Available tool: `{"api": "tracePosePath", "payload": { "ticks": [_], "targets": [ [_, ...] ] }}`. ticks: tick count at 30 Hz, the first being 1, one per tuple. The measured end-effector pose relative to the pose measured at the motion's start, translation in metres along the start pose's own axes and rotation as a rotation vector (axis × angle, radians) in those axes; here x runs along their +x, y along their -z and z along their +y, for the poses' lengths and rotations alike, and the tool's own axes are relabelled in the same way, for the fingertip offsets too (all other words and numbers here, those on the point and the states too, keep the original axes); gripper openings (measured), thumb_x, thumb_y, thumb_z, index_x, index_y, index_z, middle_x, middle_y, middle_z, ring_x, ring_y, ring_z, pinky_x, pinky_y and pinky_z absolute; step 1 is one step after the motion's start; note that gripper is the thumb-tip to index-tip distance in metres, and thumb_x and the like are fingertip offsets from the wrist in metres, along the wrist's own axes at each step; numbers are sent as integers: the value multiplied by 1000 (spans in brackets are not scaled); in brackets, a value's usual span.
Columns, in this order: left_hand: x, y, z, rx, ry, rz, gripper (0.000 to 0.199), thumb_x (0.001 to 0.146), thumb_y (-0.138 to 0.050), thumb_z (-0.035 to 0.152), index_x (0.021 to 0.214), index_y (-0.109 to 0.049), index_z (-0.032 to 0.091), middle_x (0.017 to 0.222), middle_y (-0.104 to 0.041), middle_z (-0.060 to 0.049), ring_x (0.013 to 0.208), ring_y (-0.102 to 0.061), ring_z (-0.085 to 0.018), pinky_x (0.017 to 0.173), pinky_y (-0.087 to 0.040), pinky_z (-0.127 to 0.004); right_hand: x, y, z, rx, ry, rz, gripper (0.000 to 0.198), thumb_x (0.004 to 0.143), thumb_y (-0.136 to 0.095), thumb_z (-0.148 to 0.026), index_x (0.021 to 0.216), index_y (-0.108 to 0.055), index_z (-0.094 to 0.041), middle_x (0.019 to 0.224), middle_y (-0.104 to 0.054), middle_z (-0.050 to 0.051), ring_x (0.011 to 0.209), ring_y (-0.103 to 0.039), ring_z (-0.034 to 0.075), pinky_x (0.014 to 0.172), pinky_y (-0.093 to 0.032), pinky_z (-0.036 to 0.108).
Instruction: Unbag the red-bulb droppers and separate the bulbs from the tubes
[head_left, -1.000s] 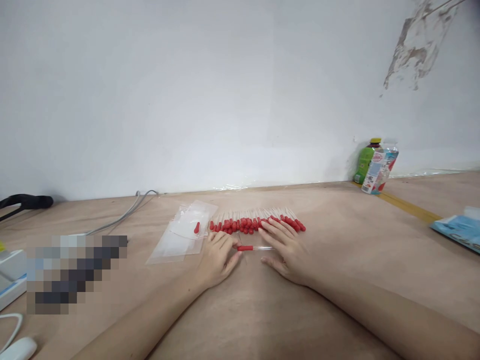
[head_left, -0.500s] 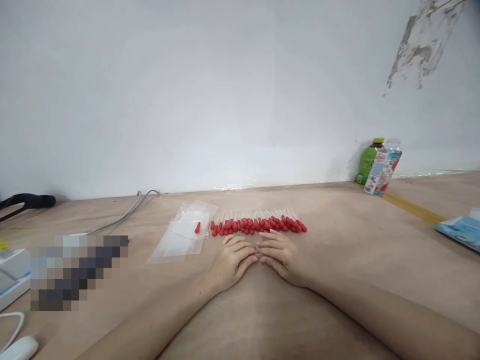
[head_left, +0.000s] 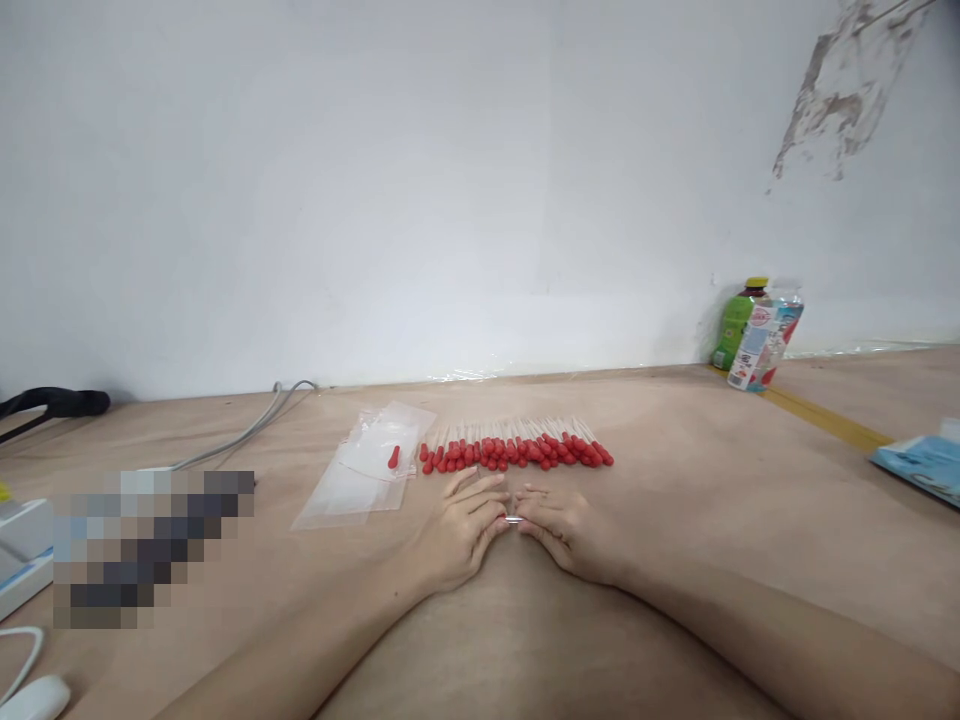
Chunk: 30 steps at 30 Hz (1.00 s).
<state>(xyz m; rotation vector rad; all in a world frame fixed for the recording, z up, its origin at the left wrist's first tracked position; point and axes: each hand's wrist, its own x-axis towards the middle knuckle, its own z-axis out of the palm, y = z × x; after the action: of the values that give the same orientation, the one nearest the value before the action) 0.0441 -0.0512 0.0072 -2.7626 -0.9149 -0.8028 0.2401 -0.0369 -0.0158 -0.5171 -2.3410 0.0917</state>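
Close together on the near side of the table, my left hand (head_left: pixel 469 525) and my right hand (head_left: pixel 566 525) pinch a clear plastic bag (head_left: pixel 514 519) between thumbs and fingers. Only a short shiny strip of it shows in the gap; my fingers cover most of it, so its contents cannot be made out. Just beyond my fingertips lies a long row of thin pale sticks with red bulb-shaped heads (head_left: pixel 517 452), heads toward me. To the left, flat clear plastic bags (head_left: pixel 352 490) overlap, with a single red piece (head_left: pixel 394 457) on top.
Two bottles, one green (head_left: pixel 731 330) and one clear with a printed label (head_left: pixel 765 345), stand by the wall at right. A blue packet (head_left: pixel 922 465) lies at the right edge. A grey cable (head_left: pixel 247 435), a blurred-out item (head_left: pixel 154 545) and a white power strip (head_left: pixel 26 550) occupy the left.
Both hands have drawn slightly toward me, and the right fingers have curled in more. A shiny strip of the plastic bag now shows between the thumbs.
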Motion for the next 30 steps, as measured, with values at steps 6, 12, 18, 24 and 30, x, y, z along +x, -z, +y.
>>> {"api": "tracePosePath", "payload": {
  "ticks": [6,12,18,24,30],
  "targets": [
    [-2,2,0,-25,30,-82,22,88,-36,18,94,-57,18,105,-63,-6,117,-44,-19,102,-26,-43,-2,1,-1,-57,57,26,21,87,-38,-14,95,-57,-17,93,-65,7,92,-59,14,97,-41,34],
    [-5,2,-2,-49,20,-92,23,89,-34,19,92,-57,19,99,-65,-6,117,-45,-18,101,-27,-42,-7,3,0,-167,124,82,23,85,-40,-11,100,-57,-16,100,-65,8,99,-58,15,97,-42,34],
    [-6,2,-4,-69,-8,-82,20,88,-36,18,90,-56,19,99,-65,-5,117,-45,-18,101,-27,-40,-12,3,2,-193,174,127,27,83,-43,-8,105,-57,-15,102,-65,8,103,-56,16,98,-42,35],
    [-9,2,-4,-72,-70,-36,15,87,-40,16,89,-55,19,98,-65,-4,116,-46,-18,100,-28,-37,-15,3,2,-174,219,158,33,82,-43,-5,112,-53,-12,105,-63,10,106,-54,17,99,-41,37],
    [-17,5,-21,-41,68,106,17,87,-40,19,88,-57,19,92,-63,-6,95,-54,-18,84,-41,-34,-22,3,18,-173,115,250,31,84,-44,-11,110,-55,-21,97,-65,5,98,-57,17,88,-46,37]
  ]
}}
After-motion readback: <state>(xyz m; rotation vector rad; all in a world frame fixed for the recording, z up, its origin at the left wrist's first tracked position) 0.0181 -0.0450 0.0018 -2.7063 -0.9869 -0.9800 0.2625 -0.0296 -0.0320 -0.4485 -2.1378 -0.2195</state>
